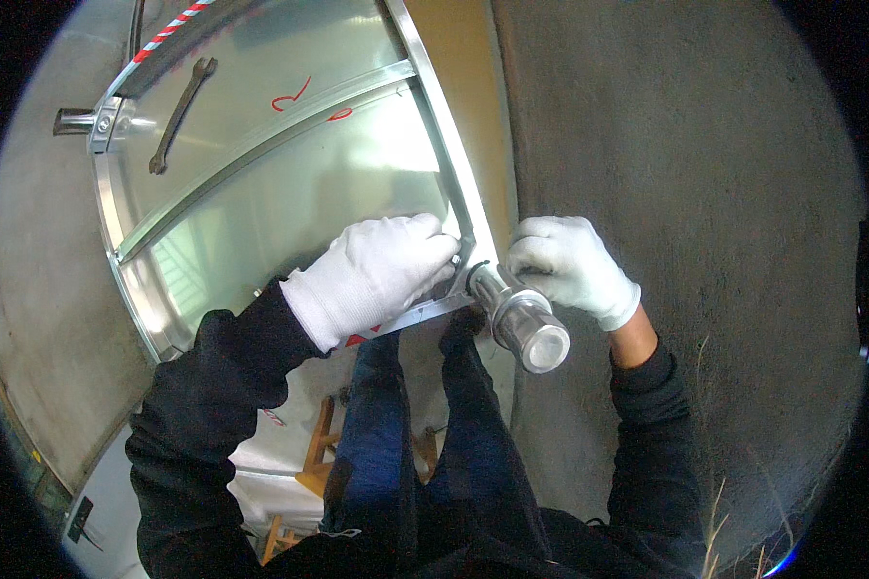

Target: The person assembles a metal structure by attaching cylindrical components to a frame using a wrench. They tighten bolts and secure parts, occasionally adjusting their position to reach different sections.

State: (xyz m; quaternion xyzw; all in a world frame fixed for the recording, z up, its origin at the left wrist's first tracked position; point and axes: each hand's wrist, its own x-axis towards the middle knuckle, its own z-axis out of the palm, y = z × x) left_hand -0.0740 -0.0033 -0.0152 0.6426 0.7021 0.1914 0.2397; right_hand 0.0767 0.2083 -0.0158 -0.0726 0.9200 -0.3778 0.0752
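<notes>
A shiny metal frame with a sheet-metal panel [309,183] spreads out before me. At its near right corner a cylindrical metal fitting [526,323] sticks outward. My left hand [381,265], in a white knit glove, is closed at the inside of that corner; its fingertips hide what they grip. On the outer side of the corner, my right hand [568,268], gloved likewise, has its fingers curled in beside the base of the fitting. Whatever lies between those fingers is hidden too. An open-ended wrench [182,116] rests on the panel's far left part.
A crossbar [270,145] divides the panel, which carries red marks. Another metal fitting [75,122] juts from the far left corner, near red-and-white striped tape [174,31]. Grey concrete floor [686,125] stretches along the right. A wooden stool [319,449] stands below, beside my legs.
</notes>
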